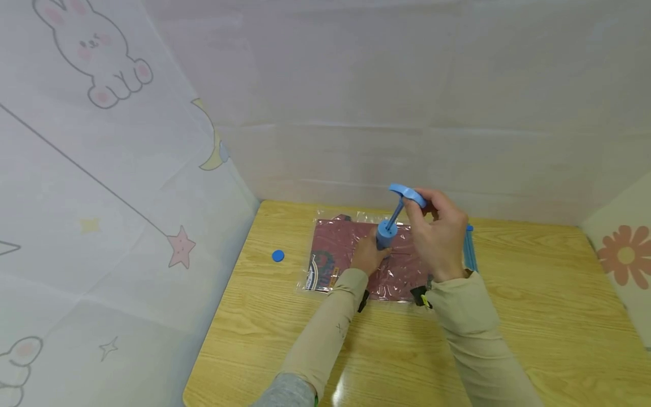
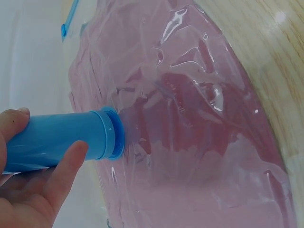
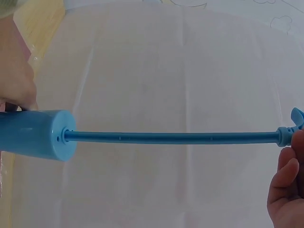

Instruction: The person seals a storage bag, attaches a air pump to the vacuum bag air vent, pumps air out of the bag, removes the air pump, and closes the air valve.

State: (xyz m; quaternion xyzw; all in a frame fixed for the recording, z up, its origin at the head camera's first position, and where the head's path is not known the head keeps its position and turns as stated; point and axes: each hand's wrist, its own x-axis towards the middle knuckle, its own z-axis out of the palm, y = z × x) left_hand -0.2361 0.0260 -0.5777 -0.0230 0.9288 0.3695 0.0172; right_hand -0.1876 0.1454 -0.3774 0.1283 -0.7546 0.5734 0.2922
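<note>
A blue hand pump (image 1: 385,236) stands on a clear plastic bag (image 1: 391,271) with dark red folded fabric inside. My left hand (image 1: 367,255) grips the pump's barrel (image 2: 57,140) low down, fingers and thumb around it. In the left wrist view, the barrel's flanged end (image 2: 114,133) rests against the bag. Above it, my right hand (image 1: 441,240) holds the curved pump handle (image 1: 407,194) between thumb and fingers. A long stretch of the blue rod (image 3: 175,137) shows between barrel and handle in the right wrist view, so the handle is drawn far out.
A small round blue cap (image 1: 277,255) lies on the wooden table (image 1: 254,316), left of the bag. A blue strip (image 1: 471,249) lies along the bag's right side, partly behind the right hand. Pale printed sheets (image 1: 356,85) hang behind the table and at both sides.
</note>
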